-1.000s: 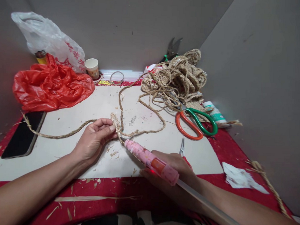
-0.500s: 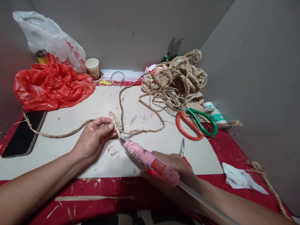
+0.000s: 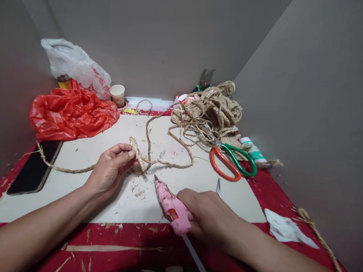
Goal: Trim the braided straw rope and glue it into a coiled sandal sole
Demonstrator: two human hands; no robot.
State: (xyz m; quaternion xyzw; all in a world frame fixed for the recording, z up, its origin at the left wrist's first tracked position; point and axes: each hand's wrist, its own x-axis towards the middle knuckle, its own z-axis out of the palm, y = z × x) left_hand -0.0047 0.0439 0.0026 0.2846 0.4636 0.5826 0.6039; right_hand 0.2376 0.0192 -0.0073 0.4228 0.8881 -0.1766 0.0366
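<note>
My left hand (image 3: pixel 113 167) pinches a small flat coil of braided straw rope (image 3: pixel 138 154), held on edge over the white board. From it the loose braided cord (image 3: pixel 177 165) loops across the board, and another end trails left toward the phone. In my right hand (image 3: pixel 201 208) is a pink hot glue gun (image 3: pixel 170 205), with a glue stick (image 3: pixel 195 257) sticking out of its back. Its metal nozzle points up and left, a short gap away from the coil. My right fingers are wrapped around the handle and partly hidden.
A heap of braided rope (image 3: pixel 215 109) lies at the back right, beside large scissors with orange and green handles (image 3: pixel 234 161). A red plastic bag (image 3: pixel 75 112), paper cup (image 3: pixel 117 95) and black phone (image 3: pixel 34 166) are on the left. A crumpled tissue (image 3: pixel 287 227) lies at right.
The glue gun has drawn back from the coil, its nozzle now apart from it and turned more upward. My left hand still pinches the coil. The whole view has shifted slightly.
</note>
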